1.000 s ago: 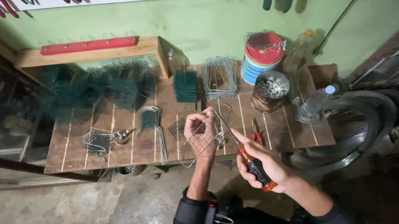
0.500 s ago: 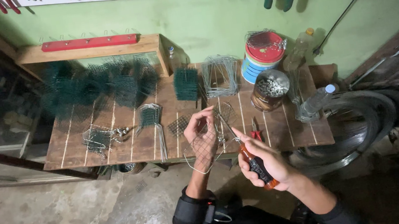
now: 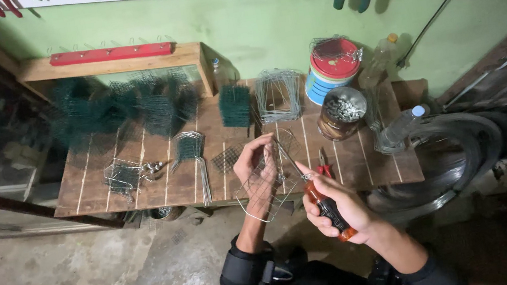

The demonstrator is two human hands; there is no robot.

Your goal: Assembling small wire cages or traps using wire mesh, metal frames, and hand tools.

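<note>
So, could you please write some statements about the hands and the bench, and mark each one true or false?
1. The left hand holds a piece of wire mesh. True.
2. The right hand is empty. False: it grips a screwdriver with an orange and black handle.
3. Red pliers lie on the wooden bench. True.
4. The tin beside the plastic bottle is closed with a lid. False: it is open, with small metal pieces inside.
5. Tools hang on the wall. True.
</note>
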